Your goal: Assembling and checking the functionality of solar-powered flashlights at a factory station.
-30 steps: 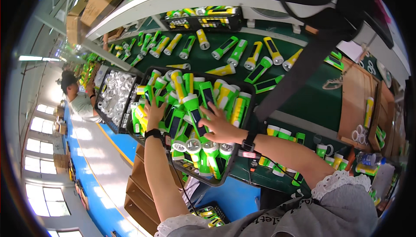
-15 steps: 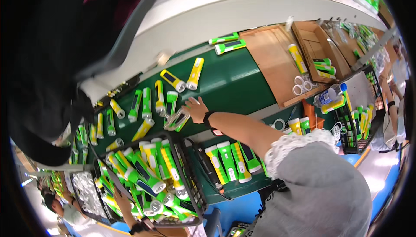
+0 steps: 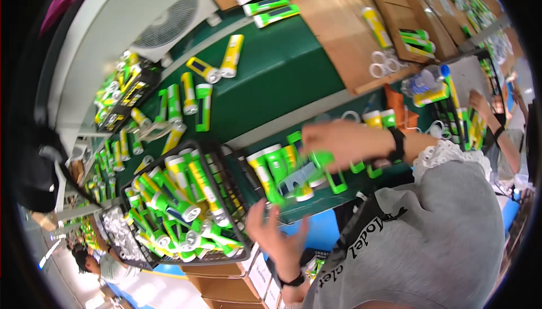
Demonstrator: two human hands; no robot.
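Head view: your right hand point(image 3: 339, 142) grasps green flashlights point(image 3: 324, 168) right of the black crate point(image 3: 226, 179).
Left hand point(image 3: 276, 235): released, fingers spread, below that crate.

The view swings further right, so the black wire basket full of green-and-yellow plastic torches point(image 3: 180, 207) now sits at lower left rather than centre. The right hand point(image 3: 339, 142), half a second ago reaching out over the green conveyor belt point(image 3: 282, 74) to the loose torches there, is now drawn back nearer the body, blurred, over a row of torches point(image 3: 282, 168). The left hand point(image 3: 276, 235), earlier in the basket, now hovers open just beside it.
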